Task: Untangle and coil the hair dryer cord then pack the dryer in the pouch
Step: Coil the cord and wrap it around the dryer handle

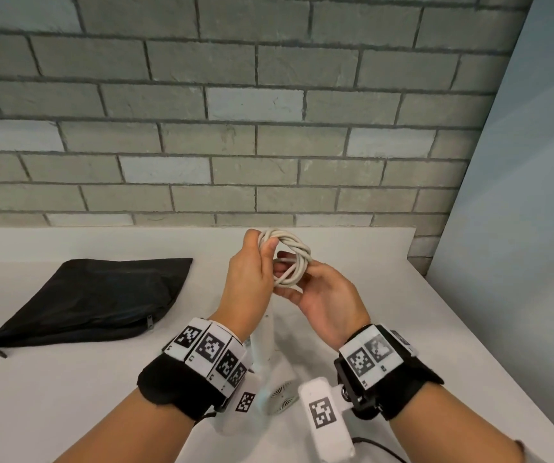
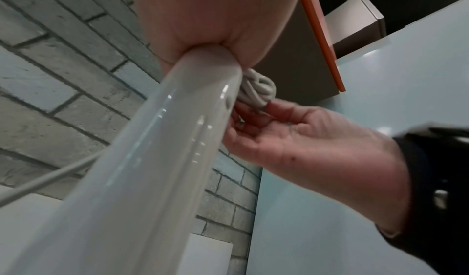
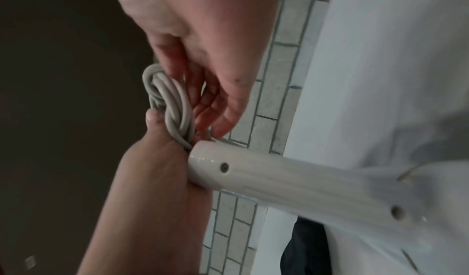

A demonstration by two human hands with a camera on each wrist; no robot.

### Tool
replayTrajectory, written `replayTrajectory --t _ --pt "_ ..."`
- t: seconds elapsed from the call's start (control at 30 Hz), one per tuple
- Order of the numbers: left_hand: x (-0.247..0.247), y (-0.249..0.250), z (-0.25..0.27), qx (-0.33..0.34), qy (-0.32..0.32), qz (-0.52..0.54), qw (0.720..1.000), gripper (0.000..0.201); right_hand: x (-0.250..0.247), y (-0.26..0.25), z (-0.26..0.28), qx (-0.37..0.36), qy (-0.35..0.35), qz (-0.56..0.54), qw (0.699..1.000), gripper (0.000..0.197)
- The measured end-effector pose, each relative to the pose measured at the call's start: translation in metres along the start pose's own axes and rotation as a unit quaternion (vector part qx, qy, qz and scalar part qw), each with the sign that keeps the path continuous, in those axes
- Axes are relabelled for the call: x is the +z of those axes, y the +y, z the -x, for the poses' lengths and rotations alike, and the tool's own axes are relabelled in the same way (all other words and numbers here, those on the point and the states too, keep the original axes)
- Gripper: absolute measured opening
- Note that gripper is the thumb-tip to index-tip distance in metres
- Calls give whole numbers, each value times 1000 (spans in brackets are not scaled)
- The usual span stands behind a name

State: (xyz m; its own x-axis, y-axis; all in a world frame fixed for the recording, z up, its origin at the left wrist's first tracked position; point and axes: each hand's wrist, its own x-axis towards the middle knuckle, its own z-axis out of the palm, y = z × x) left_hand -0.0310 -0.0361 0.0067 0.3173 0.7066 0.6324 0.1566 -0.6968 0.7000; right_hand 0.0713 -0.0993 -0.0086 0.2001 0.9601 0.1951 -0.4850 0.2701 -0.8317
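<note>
The cord (image 1: 287,259) is gathered into a compact coil of several loops and held in the air above the table (image 1: 352,262), between the two hands. The left hand (image 1: 250,275) grips the upper-left arc of the coil, thumb and fingers curled round the bundled strands; in the left wrist view the end of the dryer handle (image 2: 177,129) sits against the heel of this hand, so the dryer (image 1: 263,349) appears to hang below the coil with its long axis running down and toward the person, its grille end near the table. The right hand (image 1: 322,299) lies palm-up just right of and below the coil, fingers loosely curved and partly spread, their tips touching the lower loops and reaching into the ring opening (whether they pinch a single strand or the plug cannot be determined from any view). The coil plane faces the person, roughly upright. The pouch (image 1: 91,295) lies flat on the table well to the left, its zipper edge toward the person, nearer the left hand. Judgement: coiling is nearly complete; the next move calls for securing the free end, then carrying dryer and coil leftward to the pouch.
</note>
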Motion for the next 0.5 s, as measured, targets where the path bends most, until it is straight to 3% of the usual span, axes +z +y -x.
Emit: replayTrajectory --t 0.07,0.17,0.3,0.5 --pt "1 1 1 -4 7 -6 1000 18 1 2 4 10 -15 -15 1000 42" --pt "4 2 1 -1 6 -19 1000 19 4 3 5 1 9 25 1000 32" --pt "6 1 0 6 5 -31 999 19 5 1 4 2 36 -16 999 18" --pt "5 3 2 23 -12 -27 999 17 6 -2 3 -3 35 -52 998 21"
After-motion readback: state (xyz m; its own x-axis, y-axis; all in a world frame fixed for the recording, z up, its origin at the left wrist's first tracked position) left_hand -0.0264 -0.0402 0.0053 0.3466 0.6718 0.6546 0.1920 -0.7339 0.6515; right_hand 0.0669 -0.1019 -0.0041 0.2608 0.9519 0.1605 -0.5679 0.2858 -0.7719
